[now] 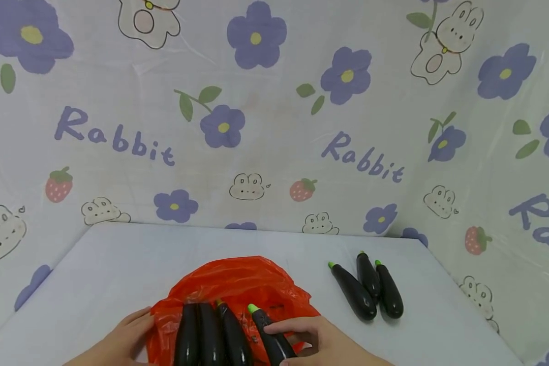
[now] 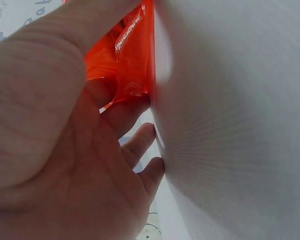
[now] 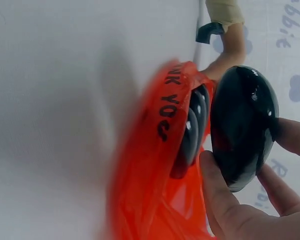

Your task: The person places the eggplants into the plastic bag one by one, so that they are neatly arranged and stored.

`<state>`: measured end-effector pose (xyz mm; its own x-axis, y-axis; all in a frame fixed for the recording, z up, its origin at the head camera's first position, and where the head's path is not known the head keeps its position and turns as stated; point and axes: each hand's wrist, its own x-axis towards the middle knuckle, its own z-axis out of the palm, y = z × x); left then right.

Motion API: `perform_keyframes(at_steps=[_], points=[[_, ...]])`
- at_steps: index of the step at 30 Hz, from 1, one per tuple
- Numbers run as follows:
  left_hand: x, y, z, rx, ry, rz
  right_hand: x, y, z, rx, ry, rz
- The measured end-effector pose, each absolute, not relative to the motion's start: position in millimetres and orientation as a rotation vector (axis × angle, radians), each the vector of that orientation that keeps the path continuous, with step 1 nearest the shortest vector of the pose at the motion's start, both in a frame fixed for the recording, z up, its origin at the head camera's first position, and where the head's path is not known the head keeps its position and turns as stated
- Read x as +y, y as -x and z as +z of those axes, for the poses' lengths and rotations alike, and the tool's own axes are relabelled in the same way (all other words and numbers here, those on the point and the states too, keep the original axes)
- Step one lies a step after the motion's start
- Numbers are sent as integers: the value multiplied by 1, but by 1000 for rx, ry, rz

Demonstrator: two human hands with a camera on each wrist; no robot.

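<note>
My right hand (image 1: 317, 335) pinches a dark, glossy eggplant (image 1: 271, 333) between thumb and fingers, its green stem pointing away from me, over the right part of a red plastic bag (image 1: 238, 272). Its rounded end (image 3: 242, 120) shows close up in the right wrist view. Inside the open bag several more eggplants (image 1: 210, 335) lie side by side. At the bag's left side is my left hand (image 1: 128, 335); in the left wrist view its spread fingers (image 2: 125, 115) reach along the red plastic, tips down at the white tabletop.
Three eggplants (image 1: 368, 290) with green stems lie grouped on the white table (image 1: 132, 264), to the right of the bag. A patterned cloth (image 1: 274, 152) with flowers and rabbits hangs behind the table. Dark lettering marks the bag's side in the right wrist view.
</note>
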<state>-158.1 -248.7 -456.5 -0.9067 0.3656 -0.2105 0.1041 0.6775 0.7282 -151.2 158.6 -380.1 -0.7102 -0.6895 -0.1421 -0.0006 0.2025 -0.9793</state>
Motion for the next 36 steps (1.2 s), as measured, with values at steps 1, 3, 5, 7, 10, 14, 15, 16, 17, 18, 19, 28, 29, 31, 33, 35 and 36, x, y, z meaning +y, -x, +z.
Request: perform_keyframes(at_steps=[1,3,5,7,10,14,15,16,17,18,19,28,29,31,33,35,36], points=[[-249,158,-456,2556,-384,1079,158,152,-381,1914,643,-1549],[-248,159,-456,2561,-406,1079,155,153,-382,1923,626,-1542],[-248,159,-456,2563,-416,1079,152,155,-383,1917,605,-1543],[-249,158,-456,2563,-434,1088,149,156,-383,1905,561,-1552],[-250,158,-457,2556,-427,1108,142,160,-384,1921,508,-1543],[-251,158,-458,2550,-415,1119,133,165,-385,1982,456,-1508],[-250,158,-458,2551,-414,1117,131,166,-385,1990,453,-1500],[-250,158,-458,2549,-408,1117,130,167,-385,1999,444,-1491],[-250,158,-458,2550,-406,1115,129,169,-385,2008,440,-1484],[-250,158,-458,2546,-404,1119,128,170,-386,2015,436,-1477],[-249,158,-458,2547,-404,1118,127,172,-386,2020,433,-1471],[-249,160,-459,2549,-403,1123,131,194,-395,1996,428,-1469],[-249,160,-459,2546,-405,1131,132,197,-396,1991,435,-1467],[-250,160,-459,2548,-429,1133,132,202,-398,1981,439,-1466],[-250,161,-459,2554,-446,1126,132,205,-400,1977,439,-1463],[-250,160,-459,2563,-449,1117,130,207,-402,1986,437,-1459],[-250,160,-458,2566,-446,1110,129,208,-403,1990,434,-1458]])
